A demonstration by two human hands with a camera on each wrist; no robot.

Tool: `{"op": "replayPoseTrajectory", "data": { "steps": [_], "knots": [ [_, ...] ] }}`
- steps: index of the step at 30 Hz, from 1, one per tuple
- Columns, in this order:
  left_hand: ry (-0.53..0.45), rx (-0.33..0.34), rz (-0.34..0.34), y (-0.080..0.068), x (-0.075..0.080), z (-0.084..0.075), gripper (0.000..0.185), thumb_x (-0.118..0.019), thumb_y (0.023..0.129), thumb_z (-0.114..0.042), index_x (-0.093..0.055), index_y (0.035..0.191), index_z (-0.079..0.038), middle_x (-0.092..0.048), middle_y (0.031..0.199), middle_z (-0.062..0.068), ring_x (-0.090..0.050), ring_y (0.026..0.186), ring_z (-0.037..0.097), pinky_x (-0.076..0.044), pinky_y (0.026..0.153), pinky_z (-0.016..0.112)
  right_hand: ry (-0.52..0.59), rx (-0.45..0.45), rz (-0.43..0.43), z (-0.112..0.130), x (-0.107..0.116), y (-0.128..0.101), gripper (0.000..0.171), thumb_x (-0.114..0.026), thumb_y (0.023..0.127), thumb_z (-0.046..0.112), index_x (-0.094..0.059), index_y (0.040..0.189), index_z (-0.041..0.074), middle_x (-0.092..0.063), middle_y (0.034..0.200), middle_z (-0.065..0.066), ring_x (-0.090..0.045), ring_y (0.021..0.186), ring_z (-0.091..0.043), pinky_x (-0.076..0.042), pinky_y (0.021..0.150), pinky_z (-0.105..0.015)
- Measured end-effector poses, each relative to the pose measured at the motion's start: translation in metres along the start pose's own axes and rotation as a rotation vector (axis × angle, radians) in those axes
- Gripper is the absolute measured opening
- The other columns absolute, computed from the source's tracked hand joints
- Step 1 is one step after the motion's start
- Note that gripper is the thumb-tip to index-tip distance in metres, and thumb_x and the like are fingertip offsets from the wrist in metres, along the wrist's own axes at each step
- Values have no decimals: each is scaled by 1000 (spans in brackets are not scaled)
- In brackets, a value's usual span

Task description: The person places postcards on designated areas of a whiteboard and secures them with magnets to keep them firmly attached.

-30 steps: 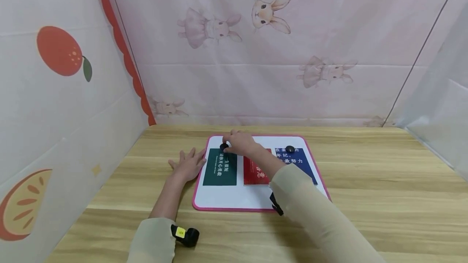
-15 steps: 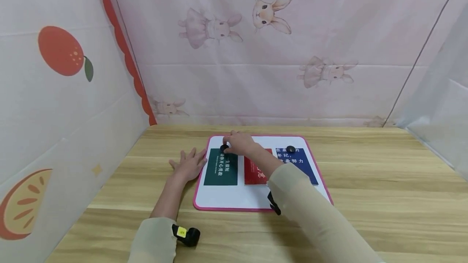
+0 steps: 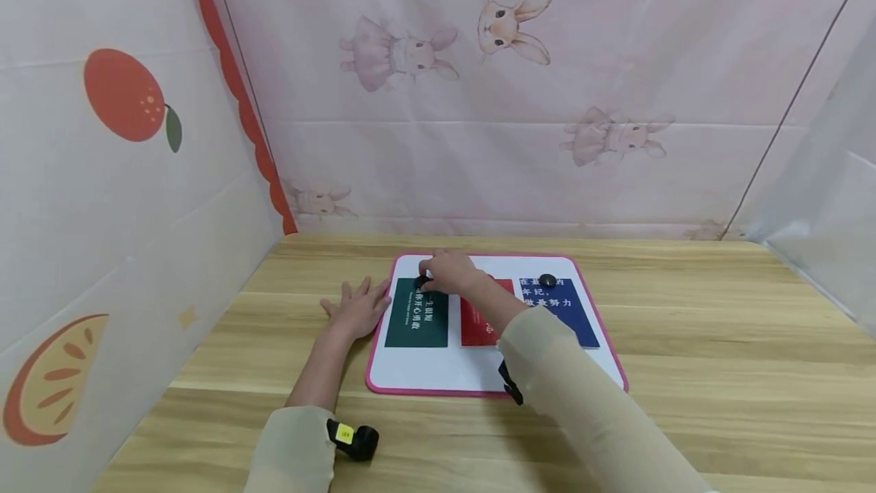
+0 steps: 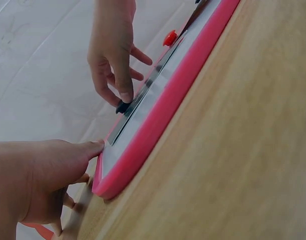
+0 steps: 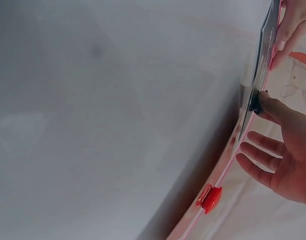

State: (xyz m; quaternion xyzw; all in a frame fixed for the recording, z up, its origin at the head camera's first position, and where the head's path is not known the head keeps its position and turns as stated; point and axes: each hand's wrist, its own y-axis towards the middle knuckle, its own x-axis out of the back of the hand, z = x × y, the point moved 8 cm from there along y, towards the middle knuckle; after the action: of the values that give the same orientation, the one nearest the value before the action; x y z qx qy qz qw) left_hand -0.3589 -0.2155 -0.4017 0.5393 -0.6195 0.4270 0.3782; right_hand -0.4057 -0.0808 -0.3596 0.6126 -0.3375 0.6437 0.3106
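Nearest the person, both sleeves reach forward over the wooden worktop (image 3: 684, 341). The left hand (image 3: 356, 310) lies flat, fingers straight and spread, on the wood just beside the left edge of the pink-rimmed white board (image 3: 438, 380); in the left wrist view its fingertips (image 4: 95, 146) touch the board's rim (image 4: 158, 125) at the corner. It holds nothing.

On the board lie three cards side by side — a green card (image 3: 417, 313) on the left, a red card (image 3: 477, 321) in the middle, partly hidden by the right forearm, and a blue card (image 3: 557, 309) on the right.

Farther on, the right hand (image 3: 448, 272) reaches across to the top edge of the green card. Its grip is narrow: thumb and forefinger pinch a small black magnet (image 3: 422, 282) that sits on that card's upper edge, the other fingers loosely spread. The left wrist view shows the magnet (image 4: 122, 106) under the fingertip, against the board.

A second black magnet (image 3: 547, 279) rests on the top of the blue card — well apart from both hands. A red magnet (image 5: 212, 198) shows on the board in the right wrist view.

Behind stands a pink curtain (image 3: 547, 97) printed with rabbits.
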Motion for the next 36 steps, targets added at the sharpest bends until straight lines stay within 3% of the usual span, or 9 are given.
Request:
{"op": "replayPoseTrajectory", "data": {
  "steps": [14, 20, 25, 31, 36],
  "knots": [
    [1, 0, -1, 0, -1, -1, 52, -37, 98, -39, -27, 146, -22, -15, 149, 21, 4, 131, 50, 10, 90, 72, 45, -44, 15, -7, -5, 0, 46, -66, 83, 38, -56, 124, 22, -55, 114, -4, -51, 99, -15, -47, 79, -28],
    [3, 4, -1, 3, -3, -1, 53, -39, 97, -39, -28, 146, -22, -16, 149, 21, 3, 131, 50, 8, 90, 72, 78, -89, -5, -20, -5, -12, 46, -64, 85, 38, -54, 127, 22, -51, 124, -5, -50, 105, -18, -45, 84, -31],
    [-5, 7, 7, 4, -3, 7, 54, -39, 97, -40, -28, 146, -22, -16, 148, 21, 2, 131, 50, 8, 90, 72, 127, -89, -36, -30, 3, -27, 46, -66, 84, 34, -56, 126, 19, -52, 121, -6, -51, 105, -20, -47, 82, -31],
    [-10, 5, 24, 4, 2, 14, 53, -38, 97, -38, -28, 145, -19, -17, 147, 23, 1, 130, 52, 6, 89, 73, 209, -72, -111, -49, 16, -43, 48, -70, 82, 28, -56, 126, 14, -53, 117, -9, -53, 107, -23, -49, 81, -33],
    [-2, 5, 23, 7, 11, 8, 51, -40, 97, -37, -34, 143, -16, -26, 144, 23, -12, 130, 51, -4, 93, 72, 228, -94, -137, -80, 22, -58, 44, -64, 87, 29, -54, 125, 9, -51, 121, -14, -54, 107, -29, -47, 84, -39]
  ]
}}
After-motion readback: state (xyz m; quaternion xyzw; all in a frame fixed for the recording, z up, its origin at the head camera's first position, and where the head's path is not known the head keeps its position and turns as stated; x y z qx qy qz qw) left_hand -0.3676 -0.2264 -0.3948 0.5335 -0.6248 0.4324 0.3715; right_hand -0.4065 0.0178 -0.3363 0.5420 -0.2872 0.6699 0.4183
